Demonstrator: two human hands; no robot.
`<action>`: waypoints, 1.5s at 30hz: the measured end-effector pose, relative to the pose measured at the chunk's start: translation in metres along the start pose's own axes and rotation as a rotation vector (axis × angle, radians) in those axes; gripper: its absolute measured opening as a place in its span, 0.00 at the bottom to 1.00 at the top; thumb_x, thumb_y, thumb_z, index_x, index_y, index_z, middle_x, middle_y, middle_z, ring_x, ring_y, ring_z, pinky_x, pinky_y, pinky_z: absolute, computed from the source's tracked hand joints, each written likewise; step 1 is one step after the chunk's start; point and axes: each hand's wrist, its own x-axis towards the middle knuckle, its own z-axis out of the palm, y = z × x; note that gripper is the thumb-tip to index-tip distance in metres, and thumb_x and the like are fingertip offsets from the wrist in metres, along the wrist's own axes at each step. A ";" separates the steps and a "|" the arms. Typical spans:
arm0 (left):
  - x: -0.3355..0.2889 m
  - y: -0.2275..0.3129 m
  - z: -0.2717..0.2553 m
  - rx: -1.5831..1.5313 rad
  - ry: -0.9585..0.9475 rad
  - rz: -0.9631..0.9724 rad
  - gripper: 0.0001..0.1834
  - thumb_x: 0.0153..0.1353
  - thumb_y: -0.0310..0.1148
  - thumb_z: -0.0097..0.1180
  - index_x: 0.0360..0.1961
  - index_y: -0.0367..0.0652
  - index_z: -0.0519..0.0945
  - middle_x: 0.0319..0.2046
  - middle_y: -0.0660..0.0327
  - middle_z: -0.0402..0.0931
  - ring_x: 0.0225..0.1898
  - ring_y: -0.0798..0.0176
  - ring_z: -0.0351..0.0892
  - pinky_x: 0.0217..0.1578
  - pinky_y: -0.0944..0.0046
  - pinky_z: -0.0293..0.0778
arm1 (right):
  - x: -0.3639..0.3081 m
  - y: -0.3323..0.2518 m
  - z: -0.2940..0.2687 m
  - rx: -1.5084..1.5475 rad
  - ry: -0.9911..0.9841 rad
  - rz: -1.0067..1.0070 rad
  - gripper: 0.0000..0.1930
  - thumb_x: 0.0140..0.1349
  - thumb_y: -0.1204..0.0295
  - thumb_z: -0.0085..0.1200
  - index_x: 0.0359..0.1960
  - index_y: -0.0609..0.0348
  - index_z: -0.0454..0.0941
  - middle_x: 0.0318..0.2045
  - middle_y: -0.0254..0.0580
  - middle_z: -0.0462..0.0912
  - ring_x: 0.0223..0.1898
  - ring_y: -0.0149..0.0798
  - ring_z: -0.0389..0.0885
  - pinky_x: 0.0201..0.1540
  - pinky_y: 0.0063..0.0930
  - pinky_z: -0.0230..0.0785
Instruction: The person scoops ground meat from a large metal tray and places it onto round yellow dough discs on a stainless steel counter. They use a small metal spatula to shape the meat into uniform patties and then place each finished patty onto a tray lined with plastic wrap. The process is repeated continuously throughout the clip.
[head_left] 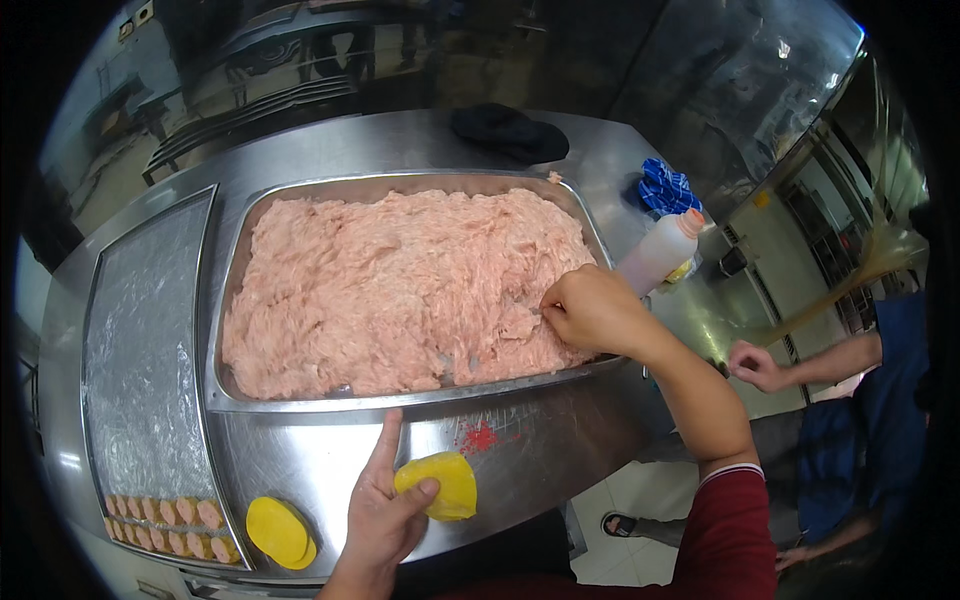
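My left hand (385,510) holds a yellow round wrapper (446,486) between thumb and fingers, with the index finger stretched toward the tray's near edge. At the right side of a large metal tray (300,404), my right hand (590,308) has its fingers curled into pale pink minced meat (400,285); how much they grip is hidden. The meat fills most of the tray, with bits of bare metal showing along its near side. To the left of my left hand, a small stack of yellow wrappers (277,530) lies on the steel table (350,450).
A film-lined flat tray (145,330) stands at left, with rows of filled yellow pieces (165,512) at its near end. Right of the meat are a plastic bottle (655,252) and a blue cloth (667,187). A dark cap (510,133) lies behind. Another person's hand (757,366) is at right.
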 end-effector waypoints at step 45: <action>-0.010 -0.027 0.066 0.023 -0.009 0.277 0.41 0.75 0.48 0.46 0.79 0.37 0.49 0.75 0.44 0.58 0.75 0.45 0.60 0.75 0.44 0.56 | -0.139 -0.127 0.112 0.749 0.809 -0.244 0.25 0.53 0.90 0.61 0.55 0.60 0.87 0.36 0.43 0.81 0.31 0.40 0.77 0.34 0.31 0.72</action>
